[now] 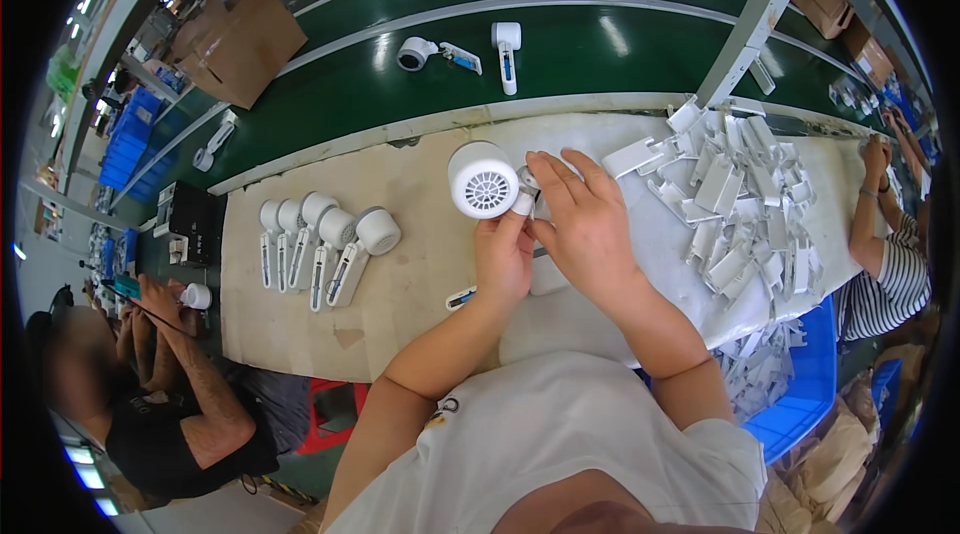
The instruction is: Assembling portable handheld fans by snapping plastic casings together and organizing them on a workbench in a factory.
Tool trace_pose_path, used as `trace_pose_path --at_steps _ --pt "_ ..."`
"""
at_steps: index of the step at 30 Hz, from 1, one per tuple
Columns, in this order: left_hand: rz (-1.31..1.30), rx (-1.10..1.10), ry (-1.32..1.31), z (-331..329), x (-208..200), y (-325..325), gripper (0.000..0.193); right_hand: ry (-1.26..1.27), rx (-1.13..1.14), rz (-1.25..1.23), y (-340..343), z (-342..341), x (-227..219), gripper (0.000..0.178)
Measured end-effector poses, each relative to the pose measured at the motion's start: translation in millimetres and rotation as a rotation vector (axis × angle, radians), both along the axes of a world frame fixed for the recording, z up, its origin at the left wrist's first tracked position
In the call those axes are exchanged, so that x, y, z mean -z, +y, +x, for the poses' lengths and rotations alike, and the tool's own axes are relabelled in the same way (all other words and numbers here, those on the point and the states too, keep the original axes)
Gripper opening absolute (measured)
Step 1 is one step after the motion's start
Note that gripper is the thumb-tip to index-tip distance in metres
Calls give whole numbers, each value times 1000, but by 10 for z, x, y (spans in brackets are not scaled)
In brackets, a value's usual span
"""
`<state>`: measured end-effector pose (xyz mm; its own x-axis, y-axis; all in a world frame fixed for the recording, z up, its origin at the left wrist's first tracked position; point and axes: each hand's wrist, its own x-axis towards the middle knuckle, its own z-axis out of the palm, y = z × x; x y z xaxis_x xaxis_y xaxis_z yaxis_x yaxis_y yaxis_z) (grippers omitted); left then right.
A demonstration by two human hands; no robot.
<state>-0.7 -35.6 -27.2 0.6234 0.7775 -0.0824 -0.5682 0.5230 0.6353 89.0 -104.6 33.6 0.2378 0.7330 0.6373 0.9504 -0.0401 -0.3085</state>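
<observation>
Over the middle of the table I hold a white handheld unit point(484, 177) with a round, grilled head, like a small fan or hair dryer. Its grille faces me and its head tips up to the left. My left hand point(505, 259) grips it from below, just under the head, covering most of the handle. From the right, my right hand point(583, 219) closes on the joint beside the head with thumb and fingers. Below my left wrist, a short handle end with a blue strip point(461, 298) shows. To the left stand several similar white units point(350, 244) in a row, their handles uncovered.
A heap of white plastic handle shells point(740, 194) covers the table's right side. Below it sits a blue bin point(815, 374) of parts. Beyond the table runs a green conveyor point(580, 59) carrying more units point(507, 59). A black box point(188, 219) and co-workers flank the table.
</observation>
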Motion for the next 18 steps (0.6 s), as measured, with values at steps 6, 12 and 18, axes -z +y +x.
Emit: trace_pose_path --at_steps 6,12,18 --pt "141 -194 44 67 -115 -27 32 -138 -27 45 42 12 -69 57" --pt "215 -119 -275 -150 -275 98 32 760 -202 -22 -210 78 131 41" --pt "205 -79 -292 -115 -465 12 34 845 -316 235 -142 -28 117 38"
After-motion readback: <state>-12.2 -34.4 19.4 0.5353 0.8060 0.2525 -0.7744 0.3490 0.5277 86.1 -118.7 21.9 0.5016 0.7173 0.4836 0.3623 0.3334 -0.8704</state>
